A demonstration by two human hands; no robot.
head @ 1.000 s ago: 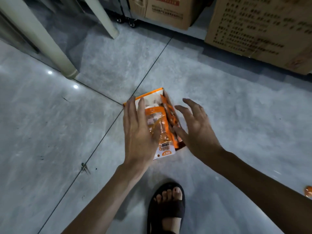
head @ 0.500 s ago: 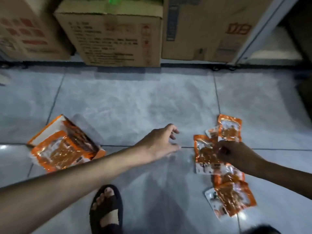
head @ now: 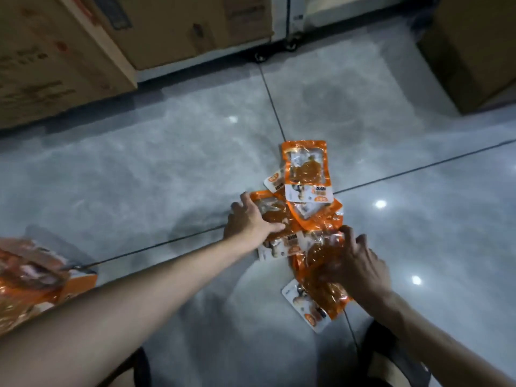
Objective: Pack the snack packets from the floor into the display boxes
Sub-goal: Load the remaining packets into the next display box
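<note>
Display box (head: 47, 286): near left on the tiled floor (head: 167, 169), orange, packets seen inside, blurred. Snack packets (head: 315, 219): overlapping heap right of centre, well apart from the box. Nearest packet (head: 321, 303): lain under the right hand (head: 354, 266), whose bent fingers are set on its far half; whether it is pinched cannot be told. Left packet (head: 275, 216): gripped at its left corner by the left hand (head: 250, 222), thumb laid across the top. Far packet (head: 305, 169): untouched, beyond both hands. Cardboard cartons (head: 69, 60): stacked along the far edge.
</note>
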